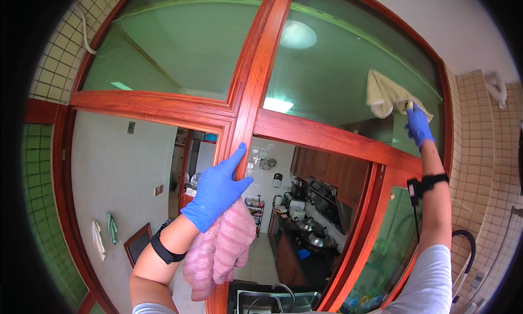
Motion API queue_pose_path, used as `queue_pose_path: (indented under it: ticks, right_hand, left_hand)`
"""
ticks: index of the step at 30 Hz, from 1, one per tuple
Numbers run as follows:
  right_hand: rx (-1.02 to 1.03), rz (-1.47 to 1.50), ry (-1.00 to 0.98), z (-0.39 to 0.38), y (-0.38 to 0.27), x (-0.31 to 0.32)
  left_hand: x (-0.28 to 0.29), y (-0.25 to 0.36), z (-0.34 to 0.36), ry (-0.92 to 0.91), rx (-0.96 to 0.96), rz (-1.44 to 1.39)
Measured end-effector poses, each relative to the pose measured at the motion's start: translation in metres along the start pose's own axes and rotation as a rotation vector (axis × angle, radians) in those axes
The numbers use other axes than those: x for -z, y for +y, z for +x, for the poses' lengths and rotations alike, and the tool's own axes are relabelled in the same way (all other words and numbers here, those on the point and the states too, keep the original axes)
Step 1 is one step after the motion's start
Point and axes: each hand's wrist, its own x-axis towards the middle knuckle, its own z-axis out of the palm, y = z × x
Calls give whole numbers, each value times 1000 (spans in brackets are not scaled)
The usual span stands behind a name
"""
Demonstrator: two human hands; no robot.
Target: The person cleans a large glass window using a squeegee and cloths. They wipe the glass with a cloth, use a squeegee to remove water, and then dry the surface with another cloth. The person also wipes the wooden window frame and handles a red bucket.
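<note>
My left hand (218,186), in a blue glove, rests against the red wooden middle post (259,74) with its index finger stretched upward; a pink fluffy towel (218,248) hangs beneath it, apparently held in the curled fingers. At the upper right, my blue-gloved right hand (417,126) grips a cream cloth (389,96) against the upper glass pane (332,74), with a small pale piece, unclear what, between the fingers.
Through the lower opening appear a kitchen counter (289,257) with pots (318,240) and a sink (261,302) directly below. Cloths (111,227) hang on the left wall. A tiled wall (474,129) with a dark hose (466,238) borders the right.
</note>
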Motion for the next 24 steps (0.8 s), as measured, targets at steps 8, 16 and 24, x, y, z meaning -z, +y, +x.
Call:
queue_pose_path:
  ticks: [8, 16, 24]
  right_hand:
    - [158, 166, 5, 42, -172, -122]
    - [252, 191, -105, 13, -257, -171]
    - [550, -228, -208, -42, -166, -117]
  left_hand:
    - [-8, -7, -1, 124, -152, 40]
    - [-7, -12, -3, 75, -159, 116]
    - [-7, -6, -2, 64, -146, 127]
